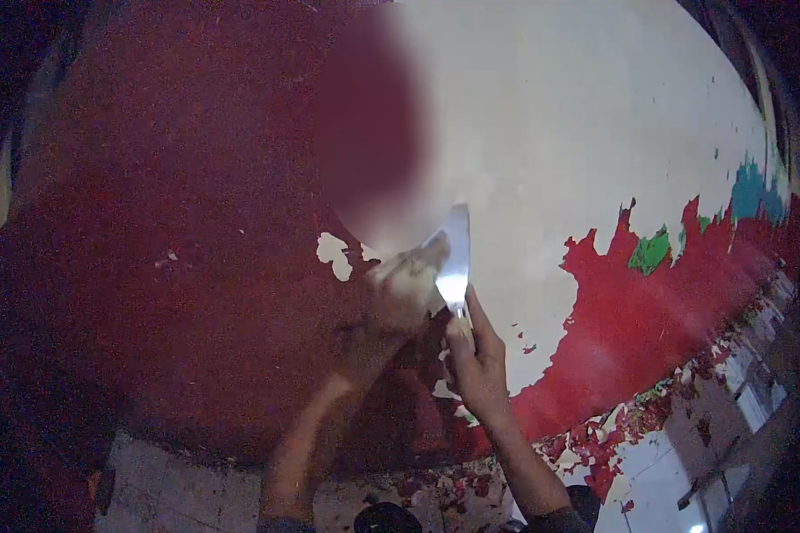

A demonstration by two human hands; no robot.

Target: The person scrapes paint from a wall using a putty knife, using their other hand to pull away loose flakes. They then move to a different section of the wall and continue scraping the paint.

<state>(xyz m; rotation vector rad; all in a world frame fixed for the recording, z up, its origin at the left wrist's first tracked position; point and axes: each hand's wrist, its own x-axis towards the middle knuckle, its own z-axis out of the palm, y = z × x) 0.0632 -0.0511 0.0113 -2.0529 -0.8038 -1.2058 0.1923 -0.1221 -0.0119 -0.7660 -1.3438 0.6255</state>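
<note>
My right hand (482, 366) is closed around the handle of a scraper (455, 266), its wide metal blade pointing up and away from me. The blade lies over the pale, stripped part of a big rounded surface (524, 160). Close to the blade's left side is my left hand (406, 286), its fingers reaching toward the metal; it is blurred and I cannot tell how the fingers are set. Dark red paint (196, 266) covers the surface to the left, with a ragged edge and small pale chips near my left hand.
Bright red paint (613, 329) with green (652, 251) and teal patches (756, 194) remains at the right. Peeled paint flakes (596, 440) litter the tiled floor (658, 471) below the rim. A dark rounded shape (388, 518) shows at the bottom edge.
</note>
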